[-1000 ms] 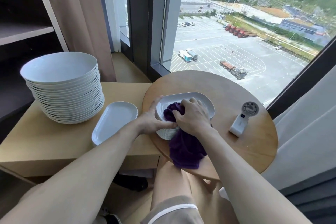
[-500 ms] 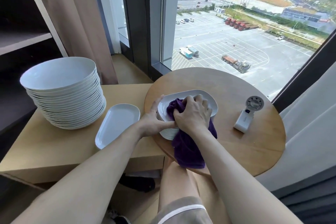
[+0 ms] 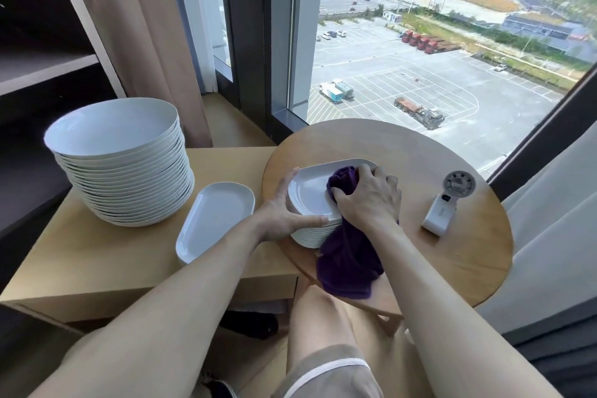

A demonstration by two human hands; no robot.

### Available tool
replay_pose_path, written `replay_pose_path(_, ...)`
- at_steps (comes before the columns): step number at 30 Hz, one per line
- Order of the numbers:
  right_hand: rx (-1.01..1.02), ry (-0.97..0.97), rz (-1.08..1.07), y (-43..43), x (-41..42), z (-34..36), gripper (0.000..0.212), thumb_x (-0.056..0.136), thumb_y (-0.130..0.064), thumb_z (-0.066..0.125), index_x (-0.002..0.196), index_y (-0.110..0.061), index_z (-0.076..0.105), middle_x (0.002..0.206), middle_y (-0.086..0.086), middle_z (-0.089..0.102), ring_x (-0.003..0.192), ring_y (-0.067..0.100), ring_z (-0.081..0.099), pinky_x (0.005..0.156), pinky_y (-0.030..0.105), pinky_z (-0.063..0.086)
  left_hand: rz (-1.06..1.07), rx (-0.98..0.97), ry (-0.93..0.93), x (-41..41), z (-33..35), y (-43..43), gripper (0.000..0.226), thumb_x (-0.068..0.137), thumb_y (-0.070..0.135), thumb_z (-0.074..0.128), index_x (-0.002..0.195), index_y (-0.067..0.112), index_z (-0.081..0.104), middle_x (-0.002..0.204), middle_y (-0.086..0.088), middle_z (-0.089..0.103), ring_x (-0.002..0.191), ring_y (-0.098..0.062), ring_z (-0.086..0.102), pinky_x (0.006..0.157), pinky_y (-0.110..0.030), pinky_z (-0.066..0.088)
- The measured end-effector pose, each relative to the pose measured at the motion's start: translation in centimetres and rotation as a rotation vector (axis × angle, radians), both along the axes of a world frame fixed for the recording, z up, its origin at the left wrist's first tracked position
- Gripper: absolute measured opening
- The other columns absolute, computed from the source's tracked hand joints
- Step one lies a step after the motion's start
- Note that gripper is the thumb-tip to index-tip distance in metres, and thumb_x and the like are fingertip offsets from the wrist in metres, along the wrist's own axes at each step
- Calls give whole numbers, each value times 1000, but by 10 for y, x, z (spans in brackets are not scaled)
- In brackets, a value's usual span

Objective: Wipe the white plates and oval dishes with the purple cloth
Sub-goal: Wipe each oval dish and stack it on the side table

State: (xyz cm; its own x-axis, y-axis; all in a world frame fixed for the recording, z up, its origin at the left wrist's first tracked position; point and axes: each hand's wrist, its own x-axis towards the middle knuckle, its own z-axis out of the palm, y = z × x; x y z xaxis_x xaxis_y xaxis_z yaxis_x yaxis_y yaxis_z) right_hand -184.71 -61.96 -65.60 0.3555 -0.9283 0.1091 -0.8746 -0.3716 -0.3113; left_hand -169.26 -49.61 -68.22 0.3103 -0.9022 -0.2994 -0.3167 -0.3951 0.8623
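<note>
Nearest you, the tail of the purple cloth (image 3: 347,265) hangs over the round table (image 3: 452,268) edge. Its bunched end is clenched in your right hand (image 3: 368,200), fingers curled round it on the right half of the top oval dish (image 3: 311,191). That dish's long axis runs left to right, so its bare half lies left of your knuckles, toward your left hand (image 3: 281,213), whose straight thumb and spread fingers brace the stack's near-left corner; farther left sit a single oval dish (image 3: 216,220) and the round plates (image 3: 129,187).
</note>
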Motion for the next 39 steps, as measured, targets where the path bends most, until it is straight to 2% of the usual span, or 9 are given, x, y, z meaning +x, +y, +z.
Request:
replay_pose_path(3, 7, -33, 20, 4, -6, -1, 50, 85, -53, 62, 125, -23, 57, 135, 7, 53, 126, 34, 43, 106, 43, 37, -9, -7, 1, -2, 1, 1, 135, 44, 77, 90, 146, 71, 2, 156, 5, 36, 133, -22, 48, 115, -43, 42)
replay_pose_path(9, -83, -393, 77, 25, -23, -9, 21, 79, -31, 72, 93, -22, 59, 92, -11, 55, 103, 22, 53, 85, 32, 42, -34, 6, -41, -1, 7, 2, 131, 57, 68, 91, 151, 65, -1, 158, 4, 35, 139, -24, 45, 116, -40, 40)
replay_pose_path(13, -94, -562, 46, 33, -38, -16, 30, 78, -27, 78, 104, -19, 65, 102, -7, 65, 103, 20, 54, 85, 28, 41, -52, 46, -184, -1, 14, 0, 133, 61, 71, 86, 157, 53, -3, 168, 4, 14, 152, -26, 26, 117, -41, 31)
replay_pose_path(17, -91, -651, 4, 40, -53, -11, 32, 78, -27, 79, 107, -23, 65, 100, -11, 64, 102, 14, 53, 83, 25, 38, -61, 1, -382, -2, 19, 0, 134, 64, 72, 84, 163, 35, 1, 171, 10, -8, 158, -18, 8, 124, -42, 20)
replay_pose_path(22, -86, -647, -18, 46, -66, -22, 32, 77, -28, 79, 105, -26, 64, 93, -18, 58, 99, 13, 53, 75, 15, 33, -72, -44, -445, -3, 22, 0, 132, 69, 65, 86, 164, 27, 3, 171, 7, 8, 156, -16, 16, 125, -43, 24)
replay_pose_path(26, -100, -656, 26, 35, -53, -18, 31, 76, -29, 79, 101, -32, 61, 89, -20, 56, 94, 9, 51, 72, 6, 31, -96, -51, -476, 0, 27, -2, 137, 69, 63, 87, 163, 29, -6, 172, 9, 5, 157, -15, 13, 126, -42, 23)
replay_pose_path(33, -78, -625, 25, 28, -43, -21, 32, 77, -31, 77, 105, -25, 64, 96, -15, 59, 101, 13, 51, 79, 25, 36, -106, -48, -527, -8, 29, -12, 138, 65, 67, 87, 164, 29, -2, 172, 6, 6, 157, -15, 9, 126, -42, 22)
replay_pose_path(36, -83, -631, 28, 27, -42, -23, 32, 78, -32, 77, 106, -24, 65, 97, -15, 59, 99, 11, 48, 78, 25, 35, -54, -74, -526, -8, 23, -12, 135, 64, 68, 87, 162, 27, 5, 169, 3, 15, 154, -18, 21, 121, -39, 30)
replay_pose_path(39, -95, -630, 30, 28, -41, -25, 32, 78, -32, 77, 106, -24, 64, 96, -16, 57, 97, 8, 43, 78, 24, 34, -18, -119, -565, -8, 18, -10, 120, 62, 67, 88, 153, 26, 22, 152, 6, 33, 136, -16, 40, 102, -33, 43)
